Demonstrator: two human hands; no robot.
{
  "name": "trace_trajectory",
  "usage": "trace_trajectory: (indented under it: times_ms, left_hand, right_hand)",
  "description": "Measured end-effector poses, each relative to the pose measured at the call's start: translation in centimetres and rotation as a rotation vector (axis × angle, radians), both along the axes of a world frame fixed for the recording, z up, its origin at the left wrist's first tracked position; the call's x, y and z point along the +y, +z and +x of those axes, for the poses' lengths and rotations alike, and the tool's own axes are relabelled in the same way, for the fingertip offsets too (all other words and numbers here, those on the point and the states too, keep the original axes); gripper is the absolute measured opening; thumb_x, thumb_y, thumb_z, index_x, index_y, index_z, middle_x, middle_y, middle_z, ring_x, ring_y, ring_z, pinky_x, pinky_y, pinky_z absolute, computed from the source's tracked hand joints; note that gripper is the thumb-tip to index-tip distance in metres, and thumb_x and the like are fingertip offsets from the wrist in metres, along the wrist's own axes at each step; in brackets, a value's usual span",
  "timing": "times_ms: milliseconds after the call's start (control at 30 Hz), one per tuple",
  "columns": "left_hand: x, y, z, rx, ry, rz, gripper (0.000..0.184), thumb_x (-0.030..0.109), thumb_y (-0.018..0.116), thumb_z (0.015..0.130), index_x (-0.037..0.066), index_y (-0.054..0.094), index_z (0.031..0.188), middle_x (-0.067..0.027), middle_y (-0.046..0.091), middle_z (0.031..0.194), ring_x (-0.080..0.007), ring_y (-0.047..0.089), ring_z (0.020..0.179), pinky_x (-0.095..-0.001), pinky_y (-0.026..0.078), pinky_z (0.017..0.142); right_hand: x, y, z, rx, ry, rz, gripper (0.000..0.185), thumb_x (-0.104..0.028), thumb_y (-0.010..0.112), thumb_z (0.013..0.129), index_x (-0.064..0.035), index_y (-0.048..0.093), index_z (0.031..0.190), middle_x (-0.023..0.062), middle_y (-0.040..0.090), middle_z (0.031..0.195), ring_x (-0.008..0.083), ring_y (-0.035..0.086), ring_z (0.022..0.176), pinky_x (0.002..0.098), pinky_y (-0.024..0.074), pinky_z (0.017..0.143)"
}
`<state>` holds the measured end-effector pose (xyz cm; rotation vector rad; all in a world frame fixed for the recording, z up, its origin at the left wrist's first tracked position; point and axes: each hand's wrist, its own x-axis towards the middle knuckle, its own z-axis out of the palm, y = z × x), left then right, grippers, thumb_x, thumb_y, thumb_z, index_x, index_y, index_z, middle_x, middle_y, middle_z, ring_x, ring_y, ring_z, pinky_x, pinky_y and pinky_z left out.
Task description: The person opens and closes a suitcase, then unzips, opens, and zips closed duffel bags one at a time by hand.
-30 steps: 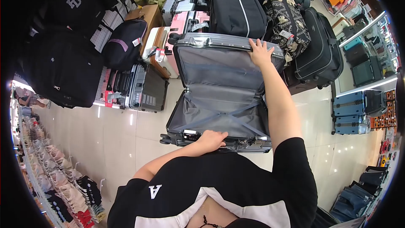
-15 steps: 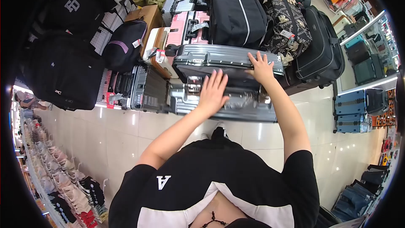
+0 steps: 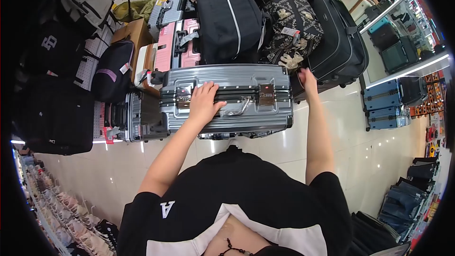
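Observation:
A grey ribbed suitcase [image 3: 227,122] lies in front of me with its two halves together. Dark latches and a handle wrapped in clear plastic [image 3: 237,108] show along its seam. My left hand [image 3: 204,103] rests flat on the seam beside the left latch [image 3: 184,96], fingers stretched. Off the suitcase's right end, my right hand [image 3: 307,80] is raised near the black patterned bag [image 3: 291,23] and a large black soft suitcase [image 3: 339,42]. Its fingers are small and smeared, so their grip is unclear.
Behind the grey suitcase stand a black bag with a white stripe [image 3: 230,23] and a pink suitcase [image 3: 165,47]. Black backpacks [image 3: 57,114] crowd the left. Blue suitcases [image 3: 384,109] and a mirror [image 3: 393,38] are at the right. Tiled floor [image 3: 265,154] lies below.
The grey suitcase's halves have come together; it was partly open before. My right hand has left its upper half and moved past the right end. The camera view has shifted.

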<state>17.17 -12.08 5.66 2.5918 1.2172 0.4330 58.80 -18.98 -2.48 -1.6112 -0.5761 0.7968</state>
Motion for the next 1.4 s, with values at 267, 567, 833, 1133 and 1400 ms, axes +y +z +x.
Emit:
trace_trajectory:
  times_ms: [267,567,833,1133,1400]
  left_hand:
    - [1.0,1.5,1.4,-0.055,0.012,-0.009,0.059,0.034,0.076,0.064,0.007,0.059,0.114,-0.0080,0.056,0.110,-0.0285,0.052,0.101,-0.0383,0.042,0.089]
    - [1.8,2.0,2.1,0.014,0.013,-0.066,0.063,0.033,0.077,0.063,0.007,0.057,0.116,-0.0081,0.054,0.113,-0.0289,0.049,0.106,-0.0408,0.041,0.091]
    - [2.0,2.3,2.1,-0.005,0.016,-0.093,0.064,0.032,0.077,0.063,0.007,0.056,0.118,-0.0081,0.053,0.114,-0.0288,0.047,0.108,-0.0409,0.039,0.093]
    - [1.4,2.0,1.6,-0.010,0.019,-0.075,0.062,0.032,0.077,0.065,0.008,0.055,0.118,-0.0081,0.052,0.115,-0.0295,0.047,0.109,-0.0412,0.040,0.091]
    - [1.8,2.2,1.6,-0.047,-0.016,-0.051,0.063,0.032,0.078,0.063,0.005,0.056,0.115,-0.0093,0.053,0.111,-0.0292,0.048,0.104,-0.0406,0.039,0.092]
  right_hand:
    - [-8.3,-20.6,-0.7,0.727,0.180,-0.487,0.057,-0.052,0.041,0.091,-0.0110,0.047,0.130,0.0109,0.045,0.137,0.0256,0.038,0.128,0.0570,0.0293,0.098]
    - [-3.1,-21.6,-2.8,0.863,0.128,-0.499,0.054,-0.049,0.042,0.092,-0.0093,0.050,0.128,0.0106,0.049,0.132,0.0241,0.041,0.125,0.0514,0.0306,0.099]
    - [-2.7,-19.8,-2.9,0.848,0.131,-0.481,0.051,-0.047,0.043,0.093,-0.0079,0.052,0.125,0.0104,0.053,0.128,0.0227,0.044,0.123,0.0464,0.0317,0.100]
    - [-2.7,-9.5,-1.8,0.440,0.128,-0.248,0.049,-0.044,0.043,0.093,-0.0062,0.055,0.122,0.0102,0.057,0.122,0.0212,0.046,0.120,0.0408,0.0330,0.101]
    - [-1.9,9.3,-13.0,-0.956,0.553,-0.182,0.071,-0.041,0.069,0.076,-0.0150,0.042,0.136,0.0178,0.031,0.145,0.0357,0.023,0.136,0.0574,0.0185,0.107]
